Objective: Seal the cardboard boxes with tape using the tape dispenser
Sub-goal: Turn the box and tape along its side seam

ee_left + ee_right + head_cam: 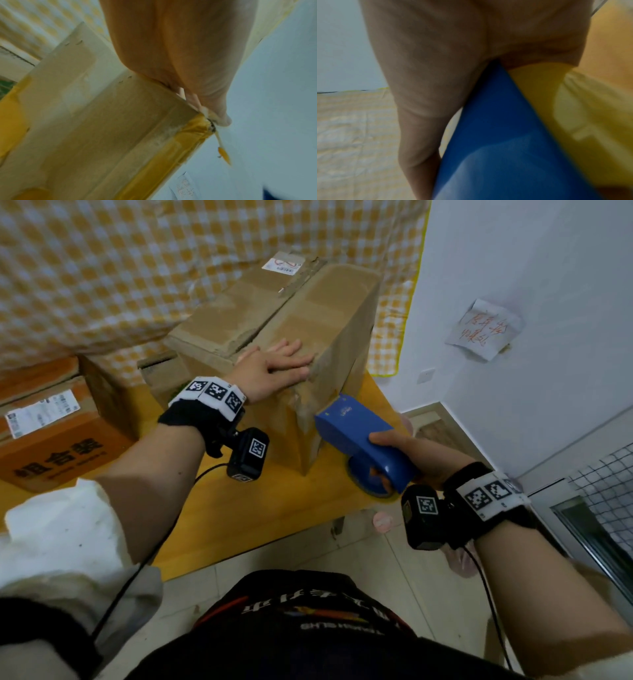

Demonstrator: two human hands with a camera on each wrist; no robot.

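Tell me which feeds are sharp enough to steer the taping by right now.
Head view: usable, wide-angle bending at the edges, left hand on the cardboard box, tape dispenser sharp. Left wrist view: soft, box edge readable. Right wrist view: dim, heavily blurred, only blue dispenser body and right hand.

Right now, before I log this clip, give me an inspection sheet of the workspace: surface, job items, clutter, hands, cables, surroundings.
Surface: wooden table, orange-yellow top, boxes standing on it.
Job's things: large cardboard box, top flaps closed, centre seam looks untaped; blue tape dispenser with its front at the box's near corner.
Clutter: orange printed box at the table's left; a smaller open carton behind it.
Hands: left hand flat on the box top, fingers straight; right hand grips the dispenser.
Cables: black cable runs from the left wrist camera; another from the right.
Surroundings: checked cloth behind, white wall with handwritten paper note, tiled floor.
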